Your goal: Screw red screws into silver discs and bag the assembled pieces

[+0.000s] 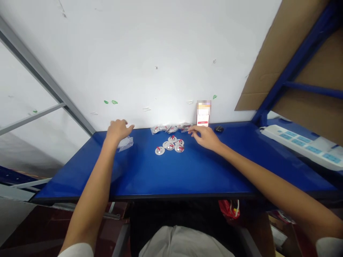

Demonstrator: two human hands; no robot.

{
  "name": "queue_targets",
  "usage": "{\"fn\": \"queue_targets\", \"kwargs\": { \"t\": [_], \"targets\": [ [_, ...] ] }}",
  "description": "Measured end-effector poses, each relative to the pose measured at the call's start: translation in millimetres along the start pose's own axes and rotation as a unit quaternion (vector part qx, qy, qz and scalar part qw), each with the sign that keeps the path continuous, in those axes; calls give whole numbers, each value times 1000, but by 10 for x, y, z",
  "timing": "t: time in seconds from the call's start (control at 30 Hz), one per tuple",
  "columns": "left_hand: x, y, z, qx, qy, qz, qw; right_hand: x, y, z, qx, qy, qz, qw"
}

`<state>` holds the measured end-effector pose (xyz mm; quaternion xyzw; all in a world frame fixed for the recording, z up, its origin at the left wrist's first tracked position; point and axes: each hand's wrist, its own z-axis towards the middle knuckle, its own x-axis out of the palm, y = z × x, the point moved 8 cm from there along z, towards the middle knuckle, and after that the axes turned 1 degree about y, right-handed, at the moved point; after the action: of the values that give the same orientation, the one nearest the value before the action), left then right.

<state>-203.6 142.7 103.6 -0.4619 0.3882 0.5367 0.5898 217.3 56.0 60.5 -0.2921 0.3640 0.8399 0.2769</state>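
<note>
My left hand [117,130] rests at the back left of the blue table [187,171], fingers curled over a small stack of clear plastic bags [125,143]. My right hand [205,136] lies palm down near the back middle, fingers stretched toward a row of small bagged parts [171,128] along the wall. Several round silver discs with red marks [169,145] sit in a cluster between my hands, closer to the right one.
A phone [203,113] leans upright against the white wall behind my right hand, with a small black object [219,129] beside it. A white power strip [302,145] lies at the right. Blue shelving with cardboard [292,71] rises at the right.
</note>
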Motion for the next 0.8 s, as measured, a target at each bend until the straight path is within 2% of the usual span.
{"fn": "queue_targets", "kwargs": {
  "t": [0.03,0.1,0.17,0.2,0.37,0.43,0.67,0.8],
  "targets": [
    [1,145,-89,-26,23,53,998,-9,-5,5,1,-2,1,1000],
    [166,314,-296,-50,127,92,986,-18,-17,14,2,-4,5,1000],
    [357,268,-485,-17,197,93,976,-20,-34,19,4,-4,7,1000],
    [425,197,-552,5,205,92,974,-21,-43,19,5,-5,6,1000],
    [474,-193,-697,57,102,67,991,-25,-75,13,2,-14,-1,1000],
    [471,-285,-730,65,84,39,994,-23,-81,10,0,-14,-2,1000],
    [409,-295,-689,65,39,-22,997,-20,-32,12,-9,-10,-4,1000],
    [196,-428,-691,86,-34,-128,987,-16,6,21,-12,-4,-4,1000]
  ]
}}
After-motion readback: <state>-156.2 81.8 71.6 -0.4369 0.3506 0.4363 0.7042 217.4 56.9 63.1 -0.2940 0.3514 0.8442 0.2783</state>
